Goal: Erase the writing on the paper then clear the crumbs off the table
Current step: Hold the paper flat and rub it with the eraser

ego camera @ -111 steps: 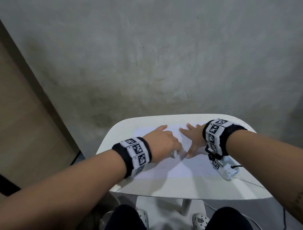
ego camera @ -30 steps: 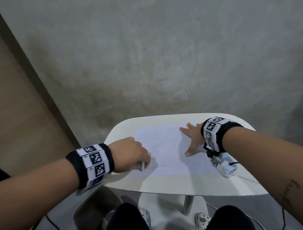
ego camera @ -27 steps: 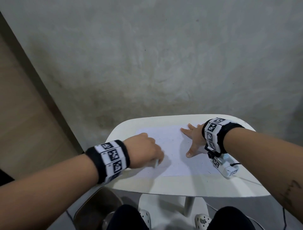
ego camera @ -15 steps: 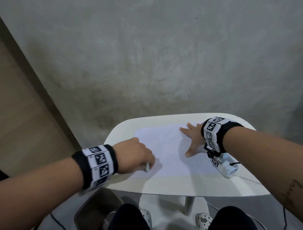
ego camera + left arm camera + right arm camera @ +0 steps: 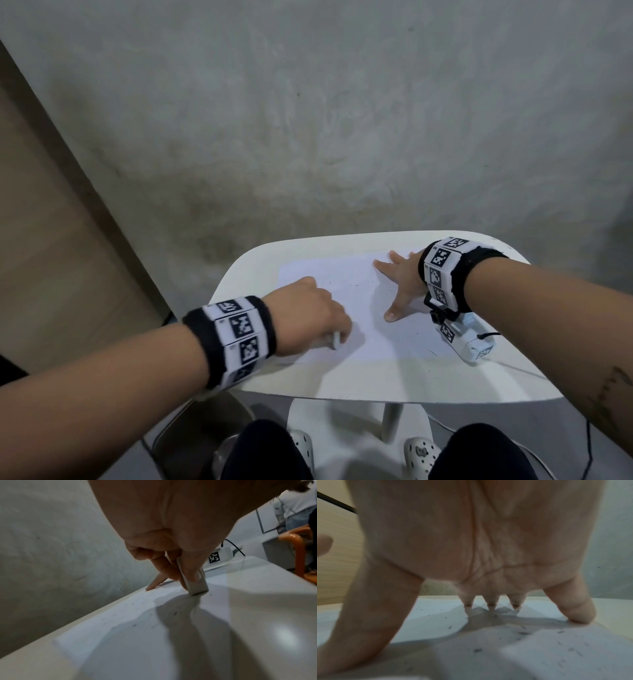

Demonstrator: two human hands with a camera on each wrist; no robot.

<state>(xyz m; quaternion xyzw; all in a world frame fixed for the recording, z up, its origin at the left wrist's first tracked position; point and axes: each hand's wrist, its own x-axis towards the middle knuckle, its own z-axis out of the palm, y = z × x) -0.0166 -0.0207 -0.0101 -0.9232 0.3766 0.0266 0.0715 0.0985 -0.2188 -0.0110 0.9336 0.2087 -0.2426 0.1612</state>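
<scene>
Where paper (image 5: 346, 291) lies flat — rectangular eraser (image 5: 193, 580).

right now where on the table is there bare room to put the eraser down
Bare strips of table: the near edge below the paper, and the far-left corner beyond the left hand. The paper is crowded: the left hand's grip on the eraser, the right hand spread flat, crumbs scattered. The wrist camera takes the right side.

only "40" reads, on the left wristband (image 5: 228, 334).
</scene>
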